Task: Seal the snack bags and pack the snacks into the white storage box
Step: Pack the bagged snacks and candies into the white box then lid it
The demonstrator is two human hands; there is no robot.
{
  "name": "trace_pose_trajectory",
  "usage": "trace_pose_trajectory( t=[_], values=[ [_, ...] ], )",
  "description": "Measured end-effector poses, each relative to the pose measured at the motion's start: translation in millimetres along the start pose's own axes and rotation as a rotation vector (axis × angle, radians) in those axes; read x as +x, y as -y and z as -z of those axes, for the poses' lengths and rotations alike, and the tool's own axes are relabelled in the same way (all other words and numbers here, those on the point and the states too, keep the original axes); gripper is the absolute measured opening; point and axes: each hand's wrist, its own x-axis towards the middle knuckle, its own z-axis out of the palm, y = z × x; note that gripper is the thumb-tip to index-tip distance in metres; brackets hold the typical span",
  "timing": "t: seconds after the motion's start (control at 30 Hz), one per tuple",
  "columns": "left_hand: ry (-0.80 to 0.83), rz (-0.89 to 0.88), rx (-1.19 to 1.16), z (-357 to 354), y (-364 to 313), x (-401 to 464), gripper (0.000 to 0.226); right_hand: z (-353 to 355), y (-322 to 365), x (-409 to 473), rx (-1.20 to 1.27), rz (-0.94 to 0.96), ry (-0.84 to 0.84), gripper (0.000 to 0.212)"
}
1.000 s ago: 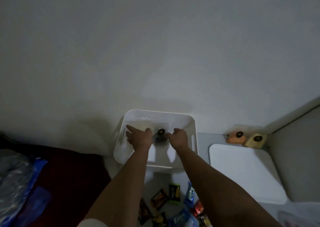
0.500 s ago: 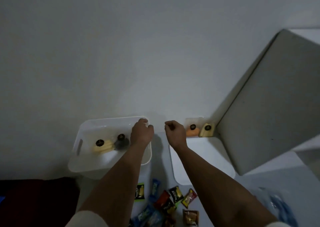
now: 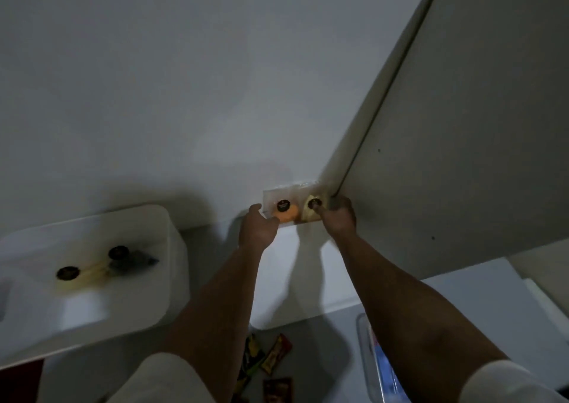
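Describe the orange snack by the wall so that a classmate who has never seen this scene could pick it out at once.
Find the corner where the back wall meets the tall cabinet panel. Two clear-wrapped snacks stand there between the left hand and the right hand. The orange snack is the left one, nearer the left hand; its neighbour, the pale yellow snack, carries the same dark round sticker.

Two hands (image 3: 257, 228) (image 3: 338, 219), one white storage box (image 3: 172, 279), four bagged snacks (image 3: 286, 212) (image 3: 311, 208) (image 3: 69, 276) (image 3: 123, 255), three loose wrappers (image 3: 275, 353).

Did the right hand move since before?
Yes. The right hand went from the white plastic storage box to the pale yellow wrapped snack by the wall.
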Motion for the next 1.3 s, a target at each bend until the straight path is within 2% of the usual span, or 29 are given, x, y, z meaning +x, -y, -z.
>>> trace_pose_trajectory(
  t=[0.13,0.27,0.4,0.47,0.53,0.67,0.8,0.97,1.3],
  values=[
    [-0.043,0.047,-0.096,-32.5,-1.0,28.4,0.057,-7.0,-8.1,38.0,-0.027,-0.009,0.057,0.069],
    [-0.151,0.066,-0.082,-47.4,-5.1,48.5,0.033,-17.1,-16.5,57.9,-0.018,0.006,0.108,0.046],
    [-0.208,0.129,-0.112,-53.8,-3.7,61.2,0.038,-22.7,-23.3,62.3,0.023,-0.007,0.102,0.027],
    [-0.192,0.114,-0.072,-55.5,-3.7,65.4,0.028,-21.5,-26.4,61.2,-0.011,0.014,0.083,0.016],
    [-0.169,0.080,-0.096,-55.6,-4.5,64.3,0.016,-17.2,-24.9,56.3,-0.071,0.055,0.066,0.013],
    [-0.154,-0.030,-0.143,-45.3,-8.5,43.8,0.014,-4.2,-13.8,39.1,-0.114,0.125,0.019,0.020],
    [-0.195,-0.157,-0.099,-7.9,-13.8,7.8,0.015,2.2,5.7,2.6,0.000,0.170,0.009,0.028],
    [-0.269,-0.250,-0.140,67.0,-5.3,-34.7,0.022,-12.7,48.7,-58.6,0.190,0.299,0.105,0.017],
    [-0.474,-0.162,-0.240,239.2,62.8,-87.7,0.026,-117.1,156.2,-199.3,0.212,0.454,0.302,0.014]
  ],
)
